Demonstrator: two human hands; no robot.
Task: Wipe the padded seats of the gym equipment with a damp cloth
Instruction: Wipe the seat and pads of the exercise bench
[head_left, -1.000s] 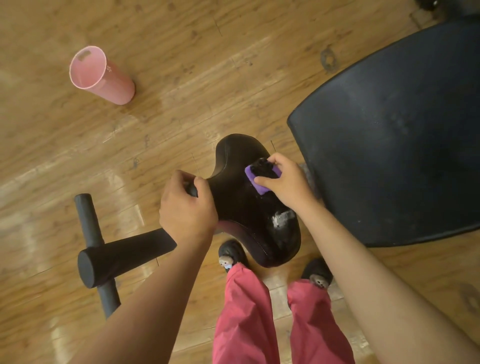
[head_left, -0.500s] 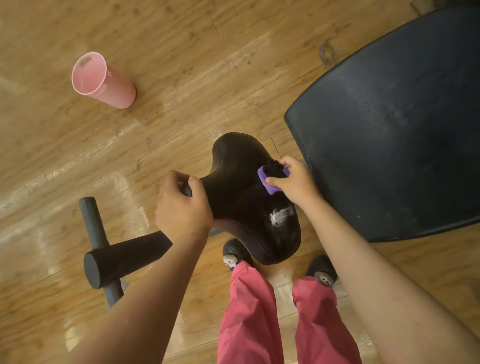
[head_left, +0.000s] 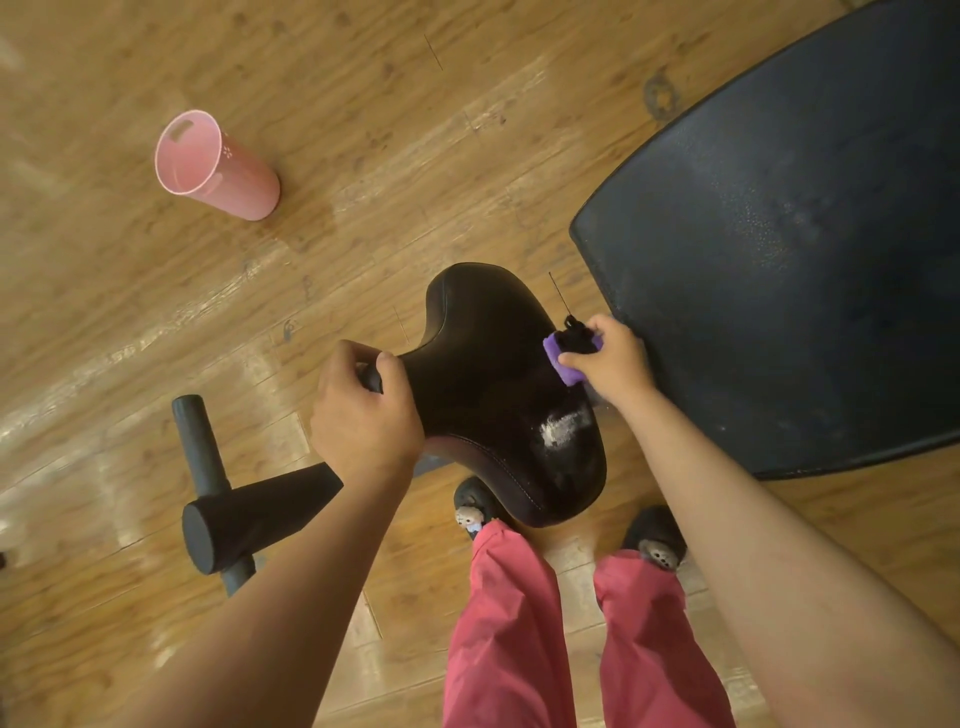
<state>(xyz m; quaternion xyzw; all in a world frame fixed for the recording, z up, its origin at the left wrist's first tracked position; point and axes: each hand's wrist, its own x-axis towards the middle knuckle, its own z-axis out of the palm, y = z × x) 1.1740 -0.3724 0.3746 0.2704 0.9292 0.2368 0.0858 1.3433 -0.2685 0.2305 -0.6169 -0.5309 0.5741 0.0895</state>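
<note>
Saddle seat (head_left: 493, 384): left hand (head_left: 363, 415) clamped on its nose, right hand (head_left: 608, 364) pinching purple cloth (head_left: 563, 364) at its right edge, apparently touching; risk: cloth slips off edge, white smear (head_left: 563, 428) nearer the body missed.
</note>
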